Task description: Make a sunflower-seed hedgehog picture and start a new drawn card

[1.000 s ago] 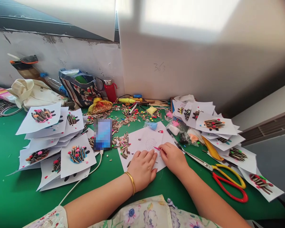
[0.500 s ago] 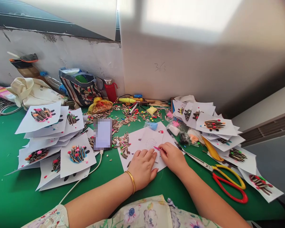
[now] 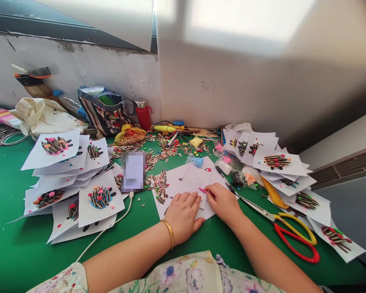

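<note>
Paper [image 3: 197, 178] pt. hidden by L hand [image 3: 183, 215], pink tool [image 3: 203, 190] by R hand [image 3: 225, 202].

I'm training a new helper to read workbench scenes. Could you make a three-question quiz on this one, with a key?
1. True or false: the left hand rests on white paper.
2. What does the right hand hold?
(a) a black marker
(b) a pink pointed item
(c) a red flask
3. Fill in: in the picture, the scissors lie to the ___ of the right hand.

Key: 1 true; 2 b; 3 right.
</note>
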A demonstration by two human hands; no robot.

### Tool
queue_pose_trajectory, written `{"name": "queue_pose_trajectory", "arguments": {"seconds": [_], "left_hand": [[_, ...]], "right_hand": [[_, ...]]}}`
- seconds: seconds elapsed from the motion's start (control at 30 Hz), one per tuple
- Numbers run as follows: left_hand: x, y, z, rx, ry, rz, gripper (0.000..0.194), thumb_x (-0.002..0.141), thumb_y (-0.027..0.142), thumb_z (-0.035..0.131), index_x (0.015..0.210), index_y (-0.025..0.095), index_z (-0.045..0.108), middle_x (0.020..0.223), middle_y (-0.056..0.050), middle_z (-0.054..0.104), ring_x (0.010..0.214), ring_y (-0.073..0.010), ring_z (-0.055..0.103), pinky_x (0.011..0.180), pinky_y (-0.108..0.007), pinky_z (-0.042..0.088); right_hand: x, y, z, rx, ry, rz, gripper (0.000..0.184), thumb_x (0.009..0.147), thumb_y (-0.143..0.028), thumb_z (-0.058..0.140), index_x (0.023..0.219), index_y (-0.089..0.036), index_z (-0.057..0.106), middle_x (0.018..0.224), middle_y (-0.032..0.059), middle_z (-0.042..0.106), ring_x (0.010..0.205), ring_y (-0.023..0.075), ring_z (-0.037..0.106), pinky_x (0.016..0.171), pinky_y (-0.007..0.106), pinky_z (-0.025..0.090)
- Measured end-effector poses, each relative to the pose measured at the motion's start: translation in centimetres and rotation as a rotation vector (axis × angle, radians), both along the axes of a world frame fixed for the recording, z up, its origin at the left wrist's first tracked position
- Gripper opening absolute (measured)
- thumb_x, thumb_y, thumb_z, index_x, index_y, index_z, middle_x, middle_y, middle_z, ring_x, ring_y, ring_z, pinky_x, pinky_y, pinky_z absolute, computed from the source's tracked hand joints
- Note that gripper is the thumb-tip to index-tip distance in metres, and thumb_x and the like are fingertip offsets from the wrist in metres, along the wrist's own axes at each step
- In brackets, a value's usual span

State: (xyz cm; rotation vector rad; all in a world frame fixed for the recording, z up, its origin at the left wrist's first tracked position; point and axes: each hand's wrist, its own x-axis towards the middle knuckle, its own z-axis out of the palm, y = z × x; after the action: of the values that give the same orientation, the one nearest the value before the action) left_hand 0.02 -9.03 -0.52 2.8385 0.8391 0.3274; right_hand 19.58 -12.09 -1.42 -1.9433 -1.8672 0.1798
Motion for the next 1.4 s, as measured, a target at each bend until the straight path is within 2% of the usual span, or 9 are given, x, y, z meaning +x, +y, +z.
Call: {"name": "queue_pose_trajectory", "arguments": {"seconds": [0.37, 0.7, 0.83, 0.93, 1.03, 1.17, 1.27, 1.4], "left_hand": [[-0.2, 0.2, 0.0, -0.011, 0.014, -0.014, 0.062, 0.088, 0.05, 0.054, 0.137, 0.013, 0.046, 0.14, -0.011, 0.051, 0.12, -0.029, 0.045, 0.1, -0.045, 0.035], [-0.4, 0.2, 0.2, -0.024, -0.011, -0.019, 0.06, 0.087, 0.049, 0.055, 0.137, 0.017, 0.046, 0.139, -0.011, 0.051, 0.121, -0.0283, 0.046, 0.1, -0.044, 0.037], [-0.6, 0.3, 0.8, -0.015, -0.038, -0.004, 0.058, 0.086, 0.048, 0.058, 0.135, 0.019, 0.048, 0.137, -0.011, 0.052, 0.12, -0.0275, 0.047, 0.101, -0.045, 0.037], [-1.2, 1.0, 1.7, 0.032, -0.057, 0.081, 0.053, 0.089, 0.049, 0.054, 0.134, 0.023, 0.05, 0.138, -0.009, 0.053, 0.123, -0.0279, 0.046, 0.107, -0.051, 0.03], [-2.6, 2.6, 2.8, 0.08, -0.045, 0.267, 0.052, 0.091, 0.051, 0.049, 0.136, 0.025, 0.049, 0.142, -0.008, 0.05, 0.129, -0.0301, 0.042, 0.111, -0.057, 0.023], [-4.9, 5.0, 3.5, 0.104, 0.025, 0.509, 0.053, 0.091, 0.051, 0.049, 0.137, 0.025, 0.048, 0.144, -0.012, 0.046, 0.132, -0.0341, 0.037, 0.106, -0.062, 0.027], [-6.1, 6.1, 3.5, 0.096, 0.067, 0.588, 0.055, 0.091, 0.053, 0.047, 0.138, 0.025, 0.047, 0.145, -0.013, 0.044, 0.133, -0.0344, 0.035, 0.104, -0.062, 0.03], [-6.5, 6.6, 3.3, 0.064, 0.08, 0.601, 0.056, 0.091, 0.055, 0.046, 0.138, 0.025, 0.048, 0.144, -0.014, 0.044, 0.132, -0.0338, 0.036, 0.101, -0.059, 0.036]], "right_hand": [[-0.1, 0.1, 0.1, -0.012, 0.005, -0.012, 0.017, 0.09, -0.021, 0.049, 0.093, -0.023, 0.065, 0.085, 0.0016, 0.064, 0.079, 0.0158, 0.06, 0.07, 0.026, 0.043], [0.0, 0.1, -0.1, -0.005, 0.016, 0.003, 0.017, 0.091, -0.023, 0.048, 0.093, -0.023, 0.065, 0.086, 0.0024, 0.066, 0.08, 0.0169, 0.061, 0.07, 0.027, 0.044], [0.0, 0.1, -0.1, -0.008, 0.021, -0.003, 0.017, 0.091, -0.023, 0.048, 0.093, -0.023, 0.065, 0.085, 0.0027, 0.066, 0.079, 0.0171, 0.061, 0.069, 0.027, 0.044], [0.0, 0.1, -0.1, -0.015, 0.027, -0.003, 0.017, 0.091, -0.023, 0.048, 0.094, -0.023, 0.065, 0.087, 0.0024, 0.066, 0.08, 0.017, 0.061, 0.07, 0.027, 0.043], [0.0, 0.1, -0.1, -0.022, 0.026, -0.002, 0.017, 0.091, -0.023, 0.048, 0.093, -0.024, 0.065, 0.088, 0.002, 0.066, 0.081, 0.0169, 0.061, 0.069, 0.027, 0.043], [0.1, 0.1, -0.2, -0.016, 0.024, -0.019, 0.018, 0.09, -0.023, 0.048, 0.093, -0.024, 0.065, 0.088, 0.002, 0.066, 0.078, 0.0167, 0.061, 0.064, 0.027, 0.041], [0.1, 0.1, -0.3, -0.015, 0.024, -0.02, 0.018, 0.09, -0.023, 0.047, 0.093, -0.025, 0.065, 0.088, 0.0016, 0.066, 0.078, 0.0164, 0.061, 0.064, 0.027, 0.042], [0.1, 0.1, -0.4, -0.017, 0.025, -0.016, 0.018, 0.09, -0.023, 0.047, 0.092, -0.025, 0.065, 0.088, 0.0014, 0.066, 0.077, 0.0163, 0.06, 0.064, 0.027, 0.042]]}}
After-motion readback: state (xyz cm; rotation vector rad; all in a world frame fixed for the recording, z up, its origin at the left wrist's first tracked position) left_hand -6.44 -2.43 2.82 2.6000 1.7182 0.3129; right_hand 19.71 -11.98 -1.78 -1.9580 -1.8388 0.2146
